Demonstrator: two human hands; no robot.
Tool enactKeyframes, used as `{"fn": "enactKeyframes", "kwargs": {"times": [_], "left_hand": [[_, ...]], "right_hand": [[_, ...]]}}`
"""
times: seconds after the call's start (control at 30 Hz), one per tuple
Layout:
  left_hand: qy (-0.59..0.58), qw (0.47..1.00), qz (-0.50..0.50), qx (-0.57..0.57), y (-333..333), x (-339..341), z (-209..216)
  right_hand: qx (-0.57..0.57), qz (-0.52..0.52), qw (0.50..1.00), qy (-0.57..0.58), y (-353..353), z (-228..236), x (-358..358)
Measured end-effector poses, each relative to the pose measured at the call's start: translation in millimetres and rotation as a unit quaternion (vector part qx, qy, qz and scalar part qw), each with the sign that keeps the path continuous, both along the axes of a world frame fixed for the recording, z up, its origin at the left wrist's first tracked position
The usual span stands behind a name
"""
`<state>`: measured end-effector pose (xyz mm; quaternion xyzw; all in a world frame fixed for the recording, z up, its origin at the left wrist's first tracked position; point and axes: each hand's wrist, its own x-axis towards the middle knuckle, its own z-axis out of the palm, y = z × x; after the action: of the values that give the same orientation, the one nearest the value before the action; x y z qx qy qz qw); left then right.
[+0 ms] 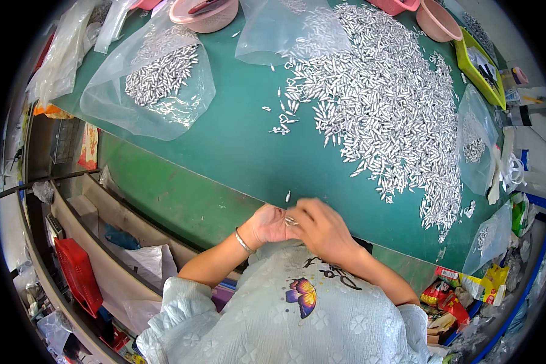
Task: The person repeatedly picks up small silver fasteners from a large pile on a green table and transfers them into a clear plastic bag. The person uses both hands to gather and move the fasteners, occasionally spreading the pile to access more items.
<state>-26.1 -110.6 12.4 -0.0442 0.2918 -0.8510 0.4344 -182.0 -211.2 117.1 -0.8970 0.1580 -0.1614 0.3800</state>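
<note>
My left hand [268, 223] and my right hand [321, 227] meet at the near edge of the green table [236, 145], close to my chest. Between their fingertips sit a few small silver metal pieces [291, 221], pinched by both hands. One loose silver piece [288, 196] lies on the table just beyond my fingers. A wide heap of the same silver pieces [388, 103] spreads over the right half of the table, out of reach of both hands. A thin bracelet circles my left wrist.
A clear plastic bag of silver pieces [158, 79] lies at the far left, another clear bag [285, 30] at the back. Pink bowls [205, 13] and a yellow-green tray [479, 64] stand along the far edge. Small bags [476, 145] lie at right. A red crate [79, 273] sits below left.
</note>
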Motion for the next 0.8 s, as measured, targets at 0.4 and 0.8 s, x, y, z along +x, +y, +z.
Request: {"fn": "enactKeyframes", "kwargs": {"times": [0.4,0.8], "left_hand": [[-0.056,0.997,-0.006,0.055,1,-1,9],[-0.076,0.994,-0.071,-0.043,-30,-36,32]], "right_hand": [[-0.023,0.027,0.999,0.036,0,-4,-13],[-0.098,-0.265,0.955,0.088,-42,-11,-30]]}}
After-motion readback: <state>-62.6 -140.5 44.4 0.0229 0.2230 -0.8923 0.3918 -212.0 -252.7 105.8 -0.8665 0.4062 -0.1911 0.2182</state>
